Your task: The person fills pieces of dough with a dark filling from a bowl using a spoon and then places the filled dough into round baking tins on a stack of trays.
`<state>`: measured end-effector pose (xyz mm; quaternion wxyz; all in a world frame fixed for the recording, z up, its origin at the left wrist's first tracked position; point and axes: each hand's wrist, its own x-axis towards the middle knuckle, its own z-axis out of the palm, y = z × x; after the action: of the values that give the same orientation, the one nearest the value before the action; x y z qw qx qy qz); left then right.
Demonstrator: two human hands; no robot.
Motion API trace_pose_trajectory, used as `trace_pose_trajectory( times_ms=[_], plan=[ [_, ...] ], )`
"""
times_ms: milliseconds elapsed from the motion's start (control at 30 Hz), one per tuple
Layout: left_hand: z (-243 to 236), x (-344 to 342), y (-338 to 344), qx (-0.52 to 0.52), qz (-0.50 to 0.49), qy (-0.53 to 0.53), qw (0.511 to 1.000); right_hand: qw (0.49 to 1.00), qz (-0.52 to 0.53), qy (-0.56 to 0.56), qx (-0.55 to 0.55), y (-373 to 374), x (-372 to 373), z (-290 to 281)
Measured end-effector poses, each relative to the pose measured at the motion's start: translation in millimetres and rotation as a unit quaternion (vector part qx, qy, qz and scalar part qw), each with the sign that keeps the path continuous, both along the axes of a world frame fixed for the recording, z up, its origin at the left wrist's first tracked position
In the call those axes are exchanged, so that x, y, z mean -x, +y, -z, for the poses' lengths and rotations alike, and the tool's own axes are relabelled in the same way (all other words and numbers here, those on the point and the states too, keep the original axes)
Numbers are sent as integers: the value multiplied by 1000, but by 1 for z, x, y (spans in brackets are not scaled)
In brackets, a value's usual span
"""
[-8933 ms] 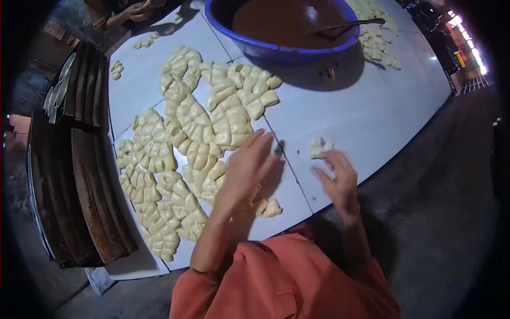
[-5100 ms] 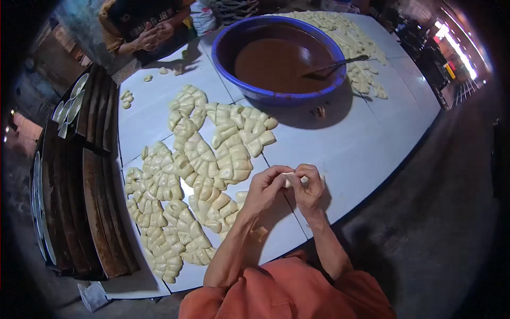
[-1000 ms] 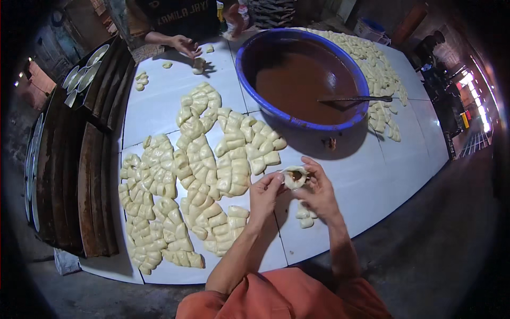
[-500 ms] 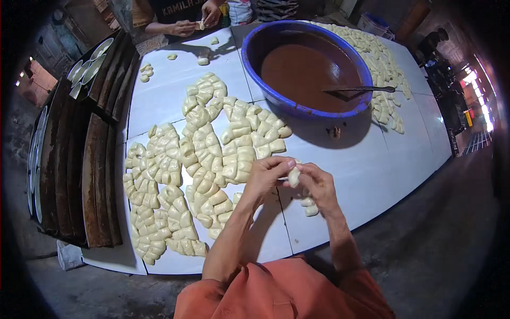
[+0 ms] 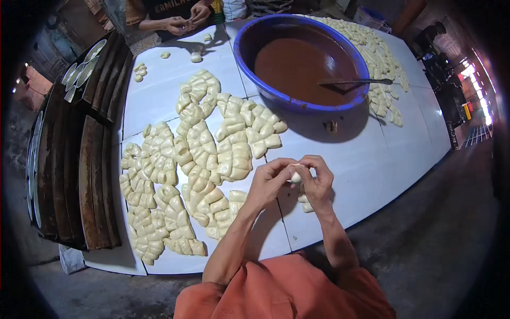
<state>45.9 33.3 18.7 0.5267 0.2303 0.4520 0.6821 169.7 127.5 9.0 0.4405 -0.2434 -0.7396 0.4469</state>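
Note:
My left hand and my right hand meet over the white table, fingers pinched together on one small pale dough piece. Several folded dough pieces lie in rows on the table left of my hands. A couple of loose dough pieces rest just below my right hand. A big blue basin of brown filling stands further back, with a metal spoon resting in it.
Dark wooden trays are stacked along the left edge. Another person's hands work dough at the far end. More dough pieces lie right of the basin. A small brown blob sits on the table.
My hands stay together on the dough piece, fingers shifting along it. The view has tilted slightly, and the other person's hands at the far end have moved.

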Motion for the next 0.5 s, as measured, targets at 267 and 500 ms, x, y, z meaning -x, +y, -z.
trace_pose_trajectory(
  times_ms=[267, 500],
  plan=[
    [15, -20, 0, 55, -68, -16, 996, 983, -69, -170, 29, 14, -13, -24],
    [16, -22, -29, 179, -3, 164, 970, 901, -241, -345, 107, 29, -46, -33]
  ],
)
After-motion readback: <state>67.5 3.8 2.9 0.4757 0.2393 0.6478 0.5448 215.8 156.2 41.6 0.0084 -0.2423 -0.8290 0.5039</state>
